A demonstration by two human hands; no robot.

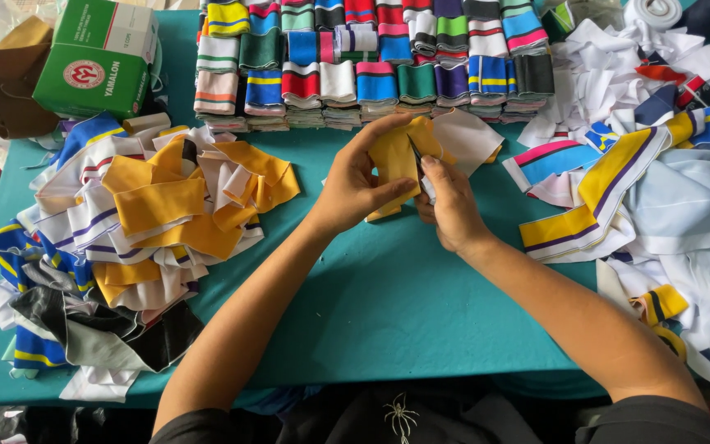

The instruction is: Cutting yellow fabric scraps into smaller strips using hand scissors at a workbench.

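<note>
My left hand (353, 185) grips a yellow knit fabric piece (396, 156) above the teal table (388, 304), thumb across its lower edge. My right hand (451, 210) is closed around small scissors (415, 150), whose blades touch the yellow piece near its top. A white fabric piece (466, 138) lies just behind the yellow one, partly hidden by it. Both hands meet near the middle of the table.
Folded striped knit bands (371, 62) stand in rows at the back. A loose pile of yellow, white and blue pieces (125, 230) lies left, another heap (659, 164) right. A green cardboard box (100, 53) sits at the back left.
</note>
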